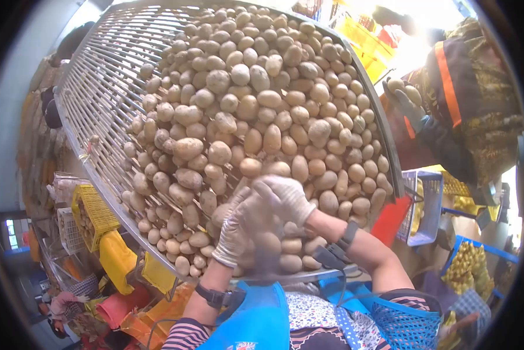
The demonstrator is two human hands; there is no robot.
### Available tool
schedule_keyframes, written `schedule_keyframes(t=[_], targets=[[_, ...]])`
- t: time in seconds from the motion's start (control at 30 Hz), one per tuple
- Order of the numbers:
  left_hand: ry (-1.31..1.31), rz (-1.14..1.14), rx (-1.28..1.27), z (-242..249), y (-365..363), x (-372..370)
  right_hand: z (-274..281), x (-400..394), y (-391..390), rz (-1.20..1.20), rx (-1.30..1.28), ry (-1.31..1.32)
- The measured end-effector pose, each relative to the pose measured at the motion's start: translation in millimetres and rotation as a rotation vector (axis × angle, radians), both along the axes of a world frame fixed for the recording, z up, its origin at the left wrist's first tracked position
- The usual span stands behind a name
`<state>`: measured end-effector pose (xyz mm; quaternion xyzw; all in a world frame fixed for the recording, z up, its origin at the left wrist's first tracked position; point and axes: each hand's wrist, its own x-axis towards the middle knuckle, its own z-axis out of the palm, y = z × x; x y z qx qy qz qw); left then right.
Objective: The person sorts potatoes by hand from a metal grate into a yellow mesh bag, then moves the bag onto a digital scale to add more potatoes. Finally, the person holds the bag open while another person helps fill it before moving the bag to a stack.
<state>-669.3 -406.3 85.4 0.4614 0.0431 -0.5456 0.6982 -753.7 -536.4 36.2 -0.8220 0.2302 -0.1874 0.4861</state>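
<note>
Many potatoes (272, 139) lie heaped on a slatted metal sorting table (107, 70). Over its near part, my left hand (231, 233) and my right hand (288, 195) come close together, both in pale fabric gloves. The left fingers curl inward and point up toward the right hand. The right hand's fingers bend over to the left and are smeared by motion. A brownish blurred shape (261, 219) shows between the hands; whether it is a potato, and which hand has it, I cannot make out. More potatoes (291, 246) lie just below the hands.
At right, a co-worker's gloved hand (410, 105) holds potatoes over the table's edge. Plastic crates stand on both sides, a grey one (420, 207) at right and a yellow one (93, 216) at left. A blue basket (405, 321) is close at my right.
</note>
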Motion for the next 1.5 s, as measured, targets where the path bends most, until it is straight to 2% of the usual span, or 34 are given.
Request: schedule_keyframes(t=[0.03, 0.07, 0.1, 0.17, 0.2, 0.23, 0.3, 0.43, 0.5, 0.57, 0.6, 0.63, 0.7, 0.77, 0.8, 0.83, 0.87, 0.9, 0.93, 0.97, 1.0, 1.03, 1.07, 1.13, 1.17, 1.2, 1.23, 1.27, 1.3, 1.33, 1.37, 1.4, 1.43, 1.5], targets=[[0.201, 0.059, 0.078, 28.8, -16.7, -1.8, 12.4, 21.3, -16.8, 0.008, -0.256, -0.067], [0.153, 0.004, -0.067, -67.1, 33.7, 19.6, 9.7, 42.2, -36.2, 0.041, -0.521, 0.02], [0.141, 0.01, -0.068, -58.1, 29.4, 25.5, 1.5, 62.5, -53.2, 0.068, -0.778, 0.111], [0.34, 0.099, -0.141, -22.4, 18.7, 30.8, -28.5, 82.8, -69.3, 0.161, -0.924, 0.26], [0.297, 0.132, -0.109, -14.5, 17.5, 34.4, -23.9, 82.9, -70.7, 0.197, -0.98, 0.307], [0.132, 0.106, -0.121, -15.0, 19.9, 38.0, -17.0, 78.2, -66.3, 0.247, -1.027, 0.356], [0.362, 0.19, -0.268, -9.9, 20.7, 47.0, -15.2, 76.4, -68.2, 0.273, -0.96, 0.325], [0.383, 0.235, -0.459, -5.2, 32.6, 51.8, -20.7, 95.8, -72.9, 0.222, -0.908, 0.462], [0.127, 0.217, -0.419, -7.6, 47.6, 52.5, -18.4, 88.8, -70.2, 0.168, -0.837, 0.411], [0.135, 0.245, -0.431, -5.2, 62.0, 53.6, -7.5, 70.9, -59.1, 0.114, -0.673, 0.287], [0.142, 0.244, -0.447, -5.6, 68.8, 54.4, -4.3, 63.6, -39.9, -0.057, -0.533, 0.167], [0.155, 0.244, -0.464, -6.1, 76.6, 53.7, 29.1, 57.0, -16.2, -0.117, 0.165, 0.096], [0.258, 0.23, -0.497, -6.9, 94.6, 57.0, 26.9, 54.9, 27.5, -0.223, 0.782, -0.283], [0.58, 0.313, -0.658, -15.0, 119.0, 61.5, -45.0, 60.6, 71.1, -0.055, -0.894, -0.085], [0.6, 0.385, -0.596, -22.2, 133.3, 62.5, -29.3, 55.7, 98.6, -0.065, -0.915, -0.071], [0.464, 0.353, -0.636, -27.7, 154.2, 58.2, 3.2, 50.6, 133.5, 0.136, -0.724, 0.029], [0.512, 0.289, -0.582, -40.6, 183.8, 60.4, 34.6, 48.5, 171.3, 0.327, -0.523, 0.127], [0.464, 0.456, -0.433, -32.7, 202.1, 56.8, 49.6, 51.6, 205.5, 0.509, -0.31, 0.22], [0.215, 0.38, -0.346, -33.4, 227.3, 55.0, 40.7, 59.8, 234.7, 0.582, -0.404, 0.11], [0.257, 0.28, -0.656, -48.4, 252.4, 65.7, 31.0, 69.1, 259.6, 0.66, -0.495, -0.003], [0.506, 0.387, -0.548, -53.7, 288.8, 62.6, 40.8, 76.5, 283.2, 0.678, -0.376, -0.004], [0.372, 0.596, -0.257, -66.2, 319.2, 66.6, 50.9, 82.9, 301.1, 0.691, -0.255, -0.009], [0.286, 0.595, -0.214, -82.9, 349.5, 71.7, 47.7, 89.5, 308.5, 0.681, -0.266, -0.008], [0.363, 0.624, -0.273, -91.9, 389.5, 81.7, 38.3, 100.1, 316.4, 0.682, -0.489, -0.19], [0.44, 0.663, -0.324, -96.8, 408.1, 89.5, 95.6, 108.2, 289.9, 0.785, -0.377, 0.232], [0.437, 0.658, -0.334, -117.0, 435.2, 103.0, 77.0, 114.9, 273.1, 0.565, -0.48, 0.032], [0.425, 0.627, -0.313, -147.3, 461.8, 120.5, 24.8, 134.7, 237.0, 0.431, -0.357, -0.44], [0.411, 0.598, -0.294, -163.0, 470.8, 131.9, 47.8, 130.3, 213.2, 0.284, 0.095, -0.078], [0.401, 0.601, -0.306, -152.3, 459.1, 133.7, 76.7, 143.4, 171.5, 0.09, -0.686, 0.173], [0.387, 0.846, 0.0, -129.7, 437.7, 133.9, 59.2, 151.8, 131.2, -0.007, -0.842, 0.18], [0.364, 1.078, 0.319, -116.1, 421.4, 137.9, 43.8, 160.5, 93.2, -0.044, -0.889, 0.349], [0.297, 1.054, 0.367, -135.9, 433.8, 149.8, 29.0, 150.5, 65.6, -0.08, -0.874, 0.146], [0.296, 1.053, 0.366, -133.5, 418.3, 151.0, 21.2, 144.4, 52.1, -0.082, -0.874, 0.145], [-0.677, 0.815, 0.521, -99.8, 361.8, 144.6, 3.6, 120.1, 43.3, -0.045, -0.91, 0.065]])
